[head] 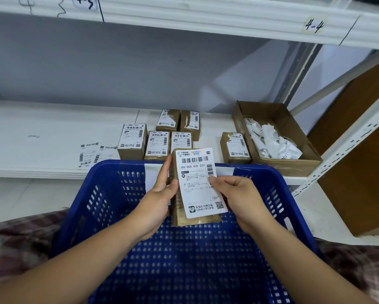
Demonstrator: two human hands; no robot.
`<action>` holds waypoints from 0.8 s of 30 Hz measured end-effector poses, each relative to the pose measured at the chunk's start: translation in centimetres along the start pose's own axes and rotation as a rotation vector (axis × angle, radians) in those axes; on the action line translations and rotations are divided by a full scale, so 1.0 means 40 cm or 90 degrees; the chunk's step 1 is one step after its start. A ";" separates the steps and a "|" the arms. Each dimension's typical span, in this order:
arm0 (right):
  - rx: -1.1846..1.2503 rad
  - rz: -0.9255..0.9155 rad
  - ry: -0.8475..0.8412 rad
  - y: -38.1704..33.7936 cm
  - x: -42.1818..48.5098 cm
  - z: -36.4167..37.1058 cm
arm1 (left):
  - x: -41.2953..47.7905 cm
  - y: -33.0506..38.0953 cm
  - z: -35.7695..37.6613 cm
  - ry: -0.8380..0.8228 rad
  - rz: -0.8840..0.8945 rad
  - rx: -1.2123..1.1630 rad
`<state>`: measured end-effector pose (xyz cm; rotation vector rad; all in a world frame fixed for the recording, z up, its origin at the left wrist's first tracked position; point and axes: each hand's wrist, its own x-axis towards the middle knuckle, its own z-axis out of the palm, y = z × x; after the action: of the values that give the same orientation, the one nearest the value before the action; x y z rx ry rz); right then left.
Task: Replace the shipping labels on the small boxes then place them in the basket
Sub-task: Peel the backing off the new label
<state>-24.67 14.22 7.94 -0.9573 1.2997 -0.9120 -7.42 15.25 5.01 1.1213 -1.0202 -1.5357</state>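
White metal shelving: lower shelf [41, 128], upper shelf [206, 16] with handwritten tag "4-4" [314, 25]. Grey-white wall [118, 69] behind, evenly lit. Slotted upright [346, 150] at right, brown panel [359, 183] beside it. Pale floor [19, 194] below, possibly tiled.

A white shelf [41, 132] spans 9 to 3 o'clock. At 3 o'clock on it sits an open cardboard tray [294, 166] holding crumpled paper scraps [272, 141]. At 1 o'clock, the upper shelf [206, 18] carries a handwritten tag [314, 24] reading 4-4. Checked cloth [19, 238] lies at 8 o'clock.
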 end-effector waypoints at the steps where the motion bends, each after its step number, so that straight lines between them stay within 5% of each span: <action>1: -0.001 0.000 0.002 0.000 -0.001 0.001 | 0.000 -0.001 0.001 0.001 0.001 0.004; 24: 0.015 0.023 0.035 0.009 -0.001 0.005 | 0.005 -0.012 0.003 0.013 0.014 0.038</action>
<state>-24.47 14.38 7.63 -0.8937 1.3457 -0.9285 -7.67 15.18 4.55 1.1607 -1.0670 -1.4813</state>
